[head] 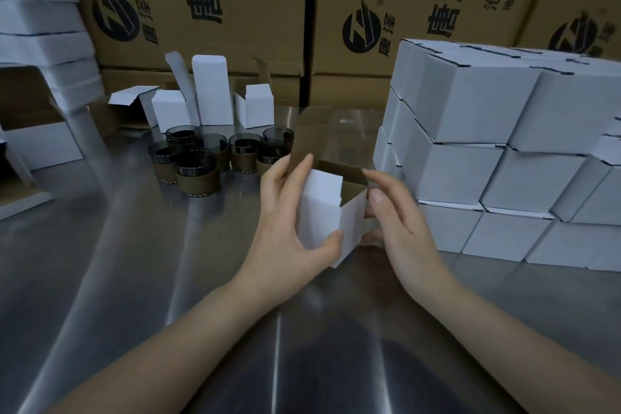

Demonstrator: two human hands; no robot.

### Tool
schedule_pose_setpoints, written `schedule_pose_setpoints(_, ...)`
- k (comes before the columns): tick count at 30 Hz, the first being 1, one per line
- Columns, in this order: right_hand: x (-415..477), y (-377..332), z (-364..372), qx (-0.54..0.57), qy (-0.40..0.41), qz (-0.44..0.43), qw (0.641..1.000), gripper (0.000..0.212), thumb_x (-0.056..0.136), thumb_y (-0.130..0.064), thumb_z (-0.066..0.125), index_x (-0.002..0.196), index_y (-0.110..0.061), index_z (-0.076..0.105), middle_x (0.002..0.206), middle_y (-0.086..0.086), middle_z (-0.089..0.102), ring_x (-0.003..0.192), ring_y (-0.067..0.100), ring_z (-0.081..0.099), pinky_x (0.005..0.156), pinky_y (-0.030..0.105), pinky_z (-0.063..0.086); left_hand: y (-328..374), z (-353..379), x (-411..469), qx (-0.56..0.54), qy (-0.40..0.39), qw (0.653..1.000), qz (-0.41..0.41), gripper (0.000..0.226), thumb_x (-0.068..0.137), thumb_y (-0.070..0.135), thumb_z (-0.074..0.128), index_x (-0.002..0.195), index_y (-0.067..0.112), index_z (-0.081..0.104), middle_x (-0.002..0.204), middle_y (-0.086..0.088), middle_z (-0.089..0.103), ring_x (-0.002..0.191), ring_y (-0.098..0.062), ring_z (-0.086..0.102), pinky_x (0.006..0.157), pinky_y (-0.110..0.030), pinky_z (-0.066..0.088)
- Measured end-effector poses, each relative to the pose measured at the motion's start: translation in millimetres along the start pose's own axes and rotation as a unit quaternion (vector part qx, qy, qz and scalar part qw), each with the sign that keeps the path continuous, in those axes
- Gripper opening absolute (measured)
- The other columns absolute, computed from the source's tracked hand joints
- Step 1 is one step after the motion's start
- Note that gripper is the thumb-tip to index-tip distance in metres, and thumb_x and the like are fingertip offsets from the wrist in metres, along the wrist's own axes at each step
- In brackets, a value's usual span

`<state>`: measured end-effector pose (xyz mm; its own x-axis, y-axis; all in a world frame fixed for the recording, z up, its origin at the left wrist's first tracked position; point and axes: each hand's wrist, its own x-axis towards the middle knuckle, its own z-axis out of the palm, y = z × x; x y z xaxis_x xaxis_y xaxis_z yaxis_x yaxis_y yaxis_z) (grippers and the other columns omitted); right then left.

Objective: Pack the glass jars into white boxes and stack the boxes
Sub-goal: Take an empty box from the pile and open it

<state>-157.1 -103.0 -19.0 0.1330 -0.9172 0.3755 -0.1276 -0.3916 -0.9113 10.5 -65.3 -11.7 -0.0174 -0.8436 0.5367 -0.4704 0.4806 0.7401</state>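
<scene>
Between both hands' fingers (299, 168), an open-topped white box (319, 208) is steadied. The left hand (285, 222) is clamped round it, with the right hand (400, 222) fingers loosely apart against its side, probably for folding flaps. Glass jars (198, 158) stand on the desk (134, 262) beyond the left fingers.

Jars (198, 158) left — stacked boxes (487, 151) right, open box (331, 212) between.
</scene>
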Motion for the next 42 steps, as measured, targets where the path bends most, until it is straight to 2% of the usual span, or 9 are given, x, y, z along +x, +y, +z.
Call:
schedule_pose_setpoints(3, 0, -3, -2, -0.026, 0.014, -0.019, 0.999, 0.02, 0.087, -0.047, 0.049, 0.105, -0.042, 0.057, 0.1, -0.019, 0.064, 0.103, 0.01, 0.063, 0.078, 0.04, 0.058, -5, -2, 0, -0.016, -0.038, 0.999, -0.018, 0.085, 0.071, 0.022, 0.064, 0.144, 0.042, 0.024, 0.152, 0.006, 0.01, 0.141, 0.009, 0.008, 0.103, 0.004, 0.011)
schedule_pose_setpoints(7, 3, -4, -4, -0.074, 0.041, -0.026, 0.996, 0.01, 0.09, -0.044, 0.061, 0.088, -0.035, 0.056, 0.08, -0.018, 0.061, 0.082, 0.01, 0.062, 0.068, 0.028, 0.051, -10, -2, -1, -0.008, -0.087, 0.996, 0.009, 0.083, 0.069, 0.015, 0.062, 0.144, 0.035, 0.03, 0.151, 0.008, 0.01, 0.136, 0.018, 0.008, 0.102, 0.004, 0.01)
schedule_pose_setpoints(11, 3, -6, -5, -0.096, 0.067, -0.025, 0.993, 0.017, 0.09, -0.039, 0.059, 0.079, -0.026, 0.057, 0.069, -0.011, 0.058, 0.072, 0.014, 0.059, 0.066, 0.039, 0.055, -12, 0, 0, -0.011, -0.088, 0.996, 0.025, 0.073, 0.073, 0.022, 0.066, 0.134, 0.037, 0.029, 0.15, 0.005, 0.016, 0.139, 0.015, 0.009, 0.106, 0.0, 0.012)
schedule_pose_setpoints(14, 2, -6, -4, -0.116, 0.079, -0.03, 0.99, 0.027, 0.094, -0.038, 0.055, 0.072, -0.022, 0.052, 0.064, -0.005, 0.053, 0.065, 0.018, 0.056, 0.066, 0.048, 0.052, -14, 1, 1, -0.032, -0.062, 0.998, 0.009, 0.063, 0.076, 0.038, 0.07, 0.124, 0.044, 0.03, 0.146, 0.006, 0.025, 0.143, -0.003, 0.022, 0.116, -0.024, 0.026)
schedule_pose_setpoints(17, 2, -6, -3, -0.138, 0.083, -0.035, 0.986, 0.031, 0.098, -0.035, 0.05, 0.069, -0.025, 0.046, 0.059, -0.011, 0.048, 0.065, 0.022, 0.055, 0.066, 0.05, 0.05, -16, 0, 2, -0.054, -0.03, 0.998, -0.004, 0.058, 0.076, 0.035, 0.074, 0.119, 0.039, 0.034, 0.136, 0.005, 0.04, 0.134, -0.011, 0.04, 0.111, -0.041, 0.038)
schedule_pose_setpoints(24, 3, -7, -2, -0.168, 0.077, -0.044, 0.982, 0.034, 0.102, -0.03, 0.044, 0.068, -0.027, 0.043, 0.06, -0.014, 0.046, 0.061, 0.014, 0.05, 0.063, 0.048, 0.049, -20, 0, 4, -0.089, -0.007, 0.996, -0.009, 0.059, 0.07, 0.04, 0.078, 0.112, 0.037, 0.037, 0.123, 0.005, 0.051, 0.119, -0.016, 0.054, 0.101, -0.05, 0.046)
schedule_pose_setpoints(30, -1, -6, -3, -0.204, 0.086, -0.098, 0.97, 0.034, 0.1, -0.023, 0.049, 0.066, -0.025, 0.043, 0.058, -0.011, 0.048, 0.057, 0.008, 0.048, 0.051, 0.017, 0.035, -26, -9, 9, -0.114, -0.021, 0.993, 0.014, 0.046, 0.087, 0.051, 0.054, 0.13, 0.042, 0.039, 0.139, 0.016, 0.044, 0.137, -0.006, 0.039, 0.114, -0.036, 0.034)
schedule_pose_setpoints(37, -4, -8, 1, -0.212, 0.091, -0.118, 0.966, 0.029, 0.096, -0.021, 0.057, 0.07, -0.03, 0.045, 0.06, -0.014, 0.052, 0.061, 0.001, 0.05, 0.055, 0.007, 0.035, -54, -42, 29, 0.136, 0.185, 0.973, -0.001, 0.041, 0.088, 0.016, 0.057, 0.129, 0.01, 0.054, 0.136, -0.004, 0.049, 0.13, -0.019, 0.043, 0.111, -0.035, 0.033)
schedule_pose_setpoints(42, -5, -10, 2, -0.221, 0.08, -0.134, 0.963, 0.028, 0.093, -0.028, 0.056, 0.07, -0.034, 0.041, 0.068, -0.018, 0.053, 0.063, 0.003, 0.051, 0.056, 0.006, 0.034, -79, -64, 41, 0.248, 0.229, 0.932, -0.132, 0.057, 0.089, 0.019, 0.066, 0.141, 0.011, 0.045, 0.151, -0.017, 0.032, 0.138, -0.037, 0.03, 0.115, -0.049, 0.028)
